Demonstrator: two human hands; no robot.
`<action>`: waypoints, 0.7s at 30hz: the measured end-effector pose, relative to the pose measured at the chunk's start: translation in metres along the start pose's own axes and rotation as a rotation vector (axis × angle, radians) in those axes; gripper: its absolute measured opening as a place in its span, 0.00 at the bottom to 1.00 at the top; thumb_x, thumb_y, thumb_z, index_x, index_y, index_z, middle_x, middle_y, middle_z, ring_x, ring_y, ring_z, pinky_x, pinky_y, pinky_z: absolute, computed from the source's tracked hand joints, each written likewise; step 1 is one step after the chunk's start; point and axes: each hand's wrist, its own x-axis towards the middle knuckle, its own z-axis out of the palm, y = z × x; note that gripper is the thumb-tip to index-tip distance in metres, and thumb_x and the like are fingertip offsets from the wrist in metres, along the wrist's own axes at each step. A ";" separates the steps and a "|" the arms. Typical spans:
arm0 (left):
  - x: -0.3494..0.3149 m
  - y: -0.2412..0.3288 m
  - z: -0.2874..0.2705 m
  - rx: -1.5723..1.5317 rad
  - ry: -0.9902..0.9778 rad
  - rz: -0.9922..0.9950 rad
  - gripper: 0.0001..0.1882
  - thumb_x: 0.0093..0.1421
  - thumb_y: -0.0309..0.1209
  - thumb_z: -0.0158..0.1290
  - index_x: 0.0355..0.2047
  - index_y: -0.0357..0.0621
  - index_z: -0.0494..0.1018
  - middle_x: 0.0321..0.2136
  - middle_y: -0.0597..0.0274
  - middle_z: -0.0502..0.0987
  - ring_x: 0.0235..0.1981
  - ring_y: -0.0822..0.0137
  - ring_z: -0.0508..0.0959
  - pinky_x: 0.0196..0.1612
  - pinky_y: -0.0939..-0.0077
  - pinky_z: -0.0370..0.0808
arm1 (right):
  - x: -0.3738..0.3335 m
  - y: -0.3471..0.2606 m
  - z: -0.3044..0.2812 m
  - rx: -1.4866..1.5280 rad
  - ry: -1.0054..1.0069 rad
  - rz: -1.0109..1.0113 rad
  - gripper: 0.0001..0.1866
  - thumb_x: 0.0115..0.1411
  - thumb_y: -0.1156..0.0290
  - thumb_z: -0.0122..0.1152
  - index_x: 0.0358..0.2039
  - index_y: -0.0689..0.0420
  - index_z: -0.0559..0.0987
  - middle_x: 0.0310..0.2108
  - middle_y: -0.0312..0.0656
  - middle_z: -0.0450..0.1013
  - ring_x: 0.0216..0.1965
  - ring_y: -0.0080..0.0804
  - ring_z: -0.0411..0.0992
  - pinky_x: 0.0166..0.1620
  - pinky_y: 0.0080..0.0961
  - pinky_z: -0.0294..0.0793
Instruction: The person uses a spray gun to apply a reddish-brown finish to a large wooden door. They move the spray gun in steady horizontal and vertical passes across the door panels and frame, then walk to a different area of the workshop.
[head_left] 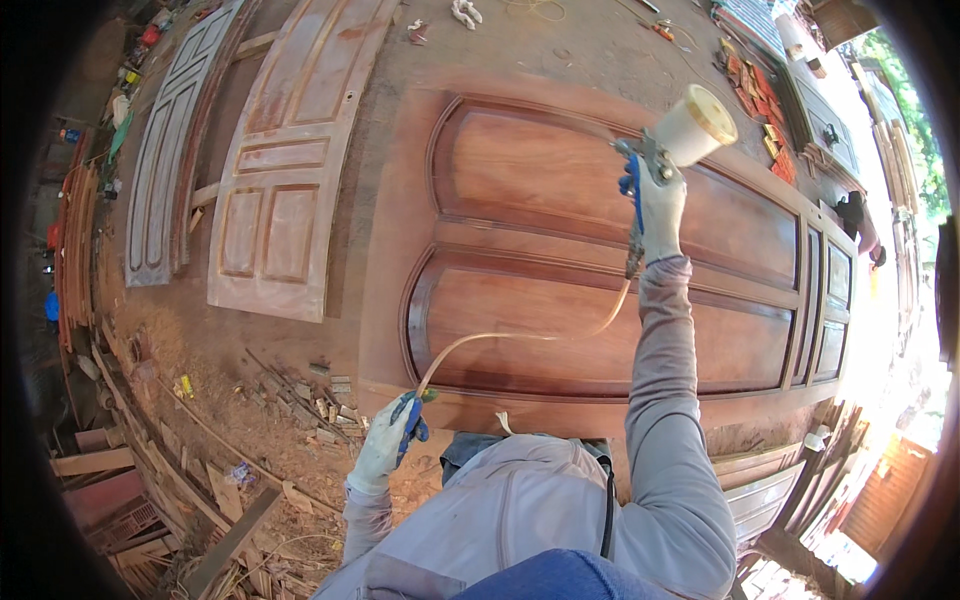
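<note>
A reddish-brown panelled wooden door [540, 240] lies flat in front of me. Over its far half, my gloved right hand [660, 205] is closed round a spray gun [650, 160] with a whitish paint cup [695, 125] on top. From the gun's lower end a thin pale hose [500, 338] curves across the door toward me. My gloved left hand [390, 440], beside the door's near left corner, is closed on that hose by a small green fitting. Both gloves are white with blue on the palm side. Whether spray is coming out, I cannot make out.
Two more panelled doors, a pale one [285, 190] and a greyish one [185, 150], lie to the left. Wood scraps [240, 540] and small blocks [335, 410] litter the ground at lower left. Orange-red pieces [755, 95] lie at the far right, near stacked boards [890, 150].
</note>
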 end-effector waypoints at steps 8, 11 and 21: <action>0.023 -0.029 0.006 0.193 0.036 0.421 0.18 0.71 0.37 0.42 0.51 0.38 0.74 0.22 0.68 0.72 0.18 0.81 0.61 0.22 0.84 0.58 | -0.001 0.003 0.024 -0.011 -0.083 -0.064 0.10 0.61 0.72 0.61 0.42 0.61 0.80 0.25 0.34 0.76 0.21 0.19 0.73 0.22 0.16 0.69; 0.016 0.003 0.002 -0.150 -0.033 -0.111 0.18 0.71 0.36 0.42 0.52 0.40 0.73 0.21 0.68 0.72 0.18 0.81 0.62 0.22 0.84 0.58 | -0.003 -0.008 0.056 0.033 -0.194 -0.032 0.11 0.60 0.69 0.63 0.41 0.61 0.80 0.26 0.35 0.77 0.21 0.19 0.74 0.21 0.16 0.68; 0.006 -0.001 0.007 -0.206 0.095 -0.222 0.18 0.70 0.41 0.44 0.49 0.44 0.75 0.19 0.70 0.71 0.15 0.83 0.60 0.18 0.86 0.55 | 0.023 -0.011 0.092 0.112 -0.242 -0.039 0.11 0.60 0.70 0.63 0.41 0.64 0.80 0.25 0.38 0.76 0.20 0.21 0.73 0.22 0.19 0.70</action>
